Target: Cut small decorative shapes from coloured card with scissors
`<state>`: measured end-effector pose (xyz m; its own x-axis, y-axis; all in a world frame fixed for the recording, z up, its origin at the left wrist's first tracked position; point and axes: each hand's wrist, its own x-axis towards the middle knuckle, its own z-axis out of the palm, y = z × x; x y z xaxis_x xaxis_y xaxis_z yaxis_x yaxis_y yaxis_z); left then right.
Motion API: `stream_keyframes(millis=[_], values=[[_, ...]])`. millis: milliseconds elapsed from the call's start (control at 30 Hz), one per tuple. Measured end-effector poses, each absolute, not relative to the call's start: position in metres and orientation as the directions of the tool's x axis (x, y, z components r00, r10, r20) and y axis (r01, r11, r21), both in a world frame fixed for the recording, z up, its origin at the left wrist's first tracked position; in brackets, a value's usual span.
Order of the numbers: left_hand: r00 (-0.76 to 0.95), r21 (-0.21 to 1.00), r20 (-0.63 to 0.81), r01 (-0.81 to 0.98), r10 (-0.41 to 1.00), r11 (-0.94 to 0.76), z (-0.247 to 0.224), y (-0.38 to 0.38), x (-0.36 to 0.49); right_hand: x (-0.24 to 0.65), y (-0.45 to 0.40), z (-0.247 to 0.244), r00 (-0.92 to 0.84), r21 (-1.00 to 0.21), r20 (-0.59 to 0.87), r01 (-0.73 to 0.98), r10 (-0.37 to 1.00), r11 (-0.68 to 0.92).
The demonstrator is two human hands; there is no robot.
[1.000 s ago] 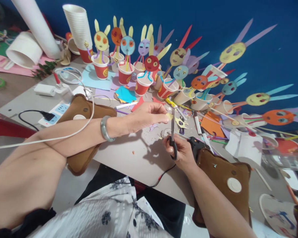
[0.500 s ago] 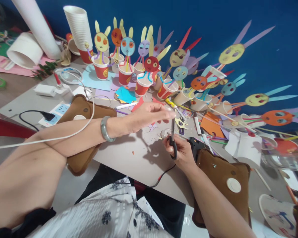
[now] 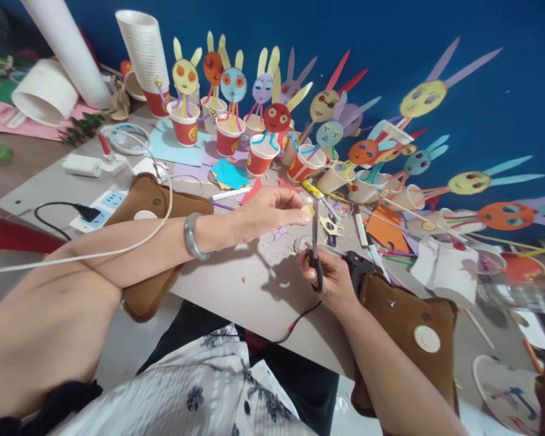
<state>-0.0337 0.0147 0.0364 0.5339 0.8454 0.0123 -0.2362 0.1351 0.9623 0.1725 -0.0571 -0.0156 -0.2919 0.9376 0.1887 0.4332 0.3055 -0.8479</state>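
Observation:
My left hand (image 3: 272, 213), with a jade-coloured bangle (image 3: 195, 236) on its wrist, pinches a small piece of pale yellow paper (image 3: 308, 211) between thumb and fingers. My right hand (image 3: 329, 275) is closed around the black handles of a pair of scissors (image 3: 315, 257). The blades point up and away from me, right beside the yellow paper; whether they touch it I cannot tell. Below both hands is the grey tabletop (image 3: 236, 284) with small paper scraps. A cut-out pale yellow sheet (image 3: 331, 225) lies just beyond the scissors.
Paper rabbit figures stand in cups, such as a red cup (image 3: 262, 156), along the blue wall. Brown cushions (image 3: 406, 333) lie at both sides. A white cable (image 3: 95, 257) crosses my left arm. A power strip (image 3: 102, 209) and stacked cups (image 3: 145, 57) are at left.
My left hand's fingertips have drawn slightly left, away from the scissors, and the yellow paper now shows more clearly. The right hand with the scissors has hardly moved.

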Motion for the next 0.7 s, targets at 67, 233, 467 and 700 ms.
stream_keyframes(millis=[67, 233, 467, 700], values=[[0.527, 0.965, 0.007, -0.225, 0.850, 0.132, 0.0357, 0.0151, -0.0336, 0.1723, -0.0569, -0.0155, -0.287, -0.845, 0.185, 0.441, 0.940, 0.301], [0.512, 0.966, 0.015, -0.228, 0.859, 0.119, 0.0344, 0.0154, -0.0331, 0.1724, -0.0568, -0.0157, -0.289, -0.846, 0.180, 0.443, 0.940, 0.298], [0.508, 0.966, 0.017, -0.229, 0.861, 0.117, 0.0337, 0.0153, -0.0334, 0.1721, -0.0572, -0.0144, -0.291, -0.838, 0.188, 0.451, 0.938, 0.307], [0.497, 0.966, 0.016, -0.232, 0.867, 0.115, 0.0332, 0.0158, -0.0327, 0.1734, -0.0563, -0.0167, -0.297, -0.846, 0.199, 0.429, 0.934, 0.317]])
